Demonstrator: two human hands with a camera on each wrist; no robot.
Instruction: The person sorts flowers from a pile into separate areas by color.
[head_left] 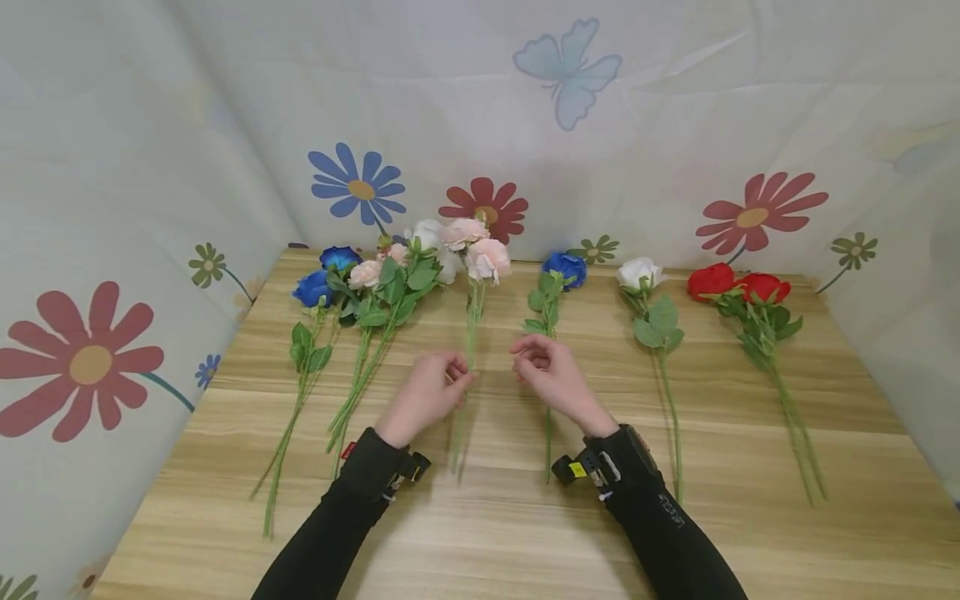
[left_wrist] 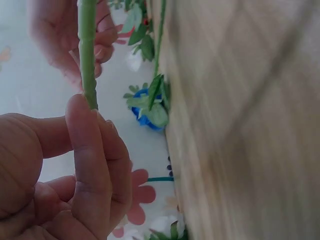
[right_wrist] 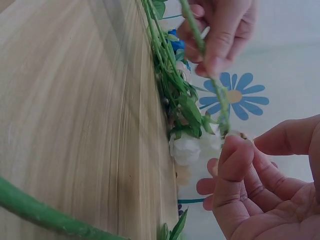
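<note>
My left hand (head_left: 427, 396) pinches the green stem (head_left: 472, 321) of a pale pink artificial flower (head_left: 487, 260) between thumb and fingers. The flower stands upright over the middle of the table, its blossoms at the top. In the left wrist view the stem (left_wrist: 87, 45) rises from those fingertips. My right hand (head_left: 558, 383) is just to the right of this stem, fingers loosely bent and holding nothing. Beneath the right hand lies a blue rose (head_left: 566, 269) on its own long stem. In the right wrist view, the thumb and forefinger overlap the pink flower's top behind them.
Left on the wooden table (head_left: 225, 467) lie blue roses (head_left: 313, 289) and a bunch of pink flowers (head_left: 366, 275) with white blossoms (head_left: 427, 233). To the right lie a white rose (head_left: 640, 273) and red roses (head_left: 765, 287). A flower-printed cloth (head_left: 637, 150) hangs behind.
</note>
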